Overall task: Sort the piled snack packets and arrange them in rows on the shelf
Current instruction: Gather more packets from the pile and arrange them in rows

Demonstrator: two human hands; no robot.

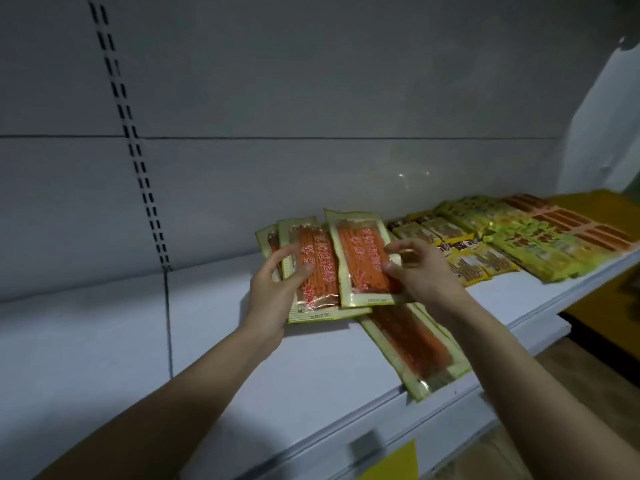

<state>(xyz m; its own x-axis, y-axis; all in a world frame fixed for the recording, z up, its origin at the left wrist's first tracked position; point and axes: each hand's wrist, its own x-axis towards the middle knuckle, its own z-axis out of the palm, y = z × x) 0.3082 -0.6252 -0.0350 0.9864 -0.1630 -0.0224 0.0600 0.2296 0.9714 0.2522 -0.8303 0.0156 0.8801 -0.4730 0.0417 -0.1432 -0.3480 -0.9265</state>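
On the long white metal shelf [311, 386], rows of yellow-green snack packets [526, 247] lie at the right. The left hand [277, 289] grips a fanned stack of clear orange-stick packets [317, 268]; the right hand [420, 268] pinches the top orange-stick packet [362, 259] between thumb and fingers [398, 249].

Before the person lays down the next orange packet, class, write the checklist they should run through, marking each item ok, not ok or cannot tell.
1. Left hand grips the fanned orange packets: ok.
2. Right hand pinches the top orange packet: ok.
3. Bare shelf left of the packets to start a row: ok.
4. Loose orange packet lies straight: not ok, it is skewed at the shelf's front edge.
5. Yellow-green packets already in rows on the right: ok.
6. Number of packets held: cannot tell.
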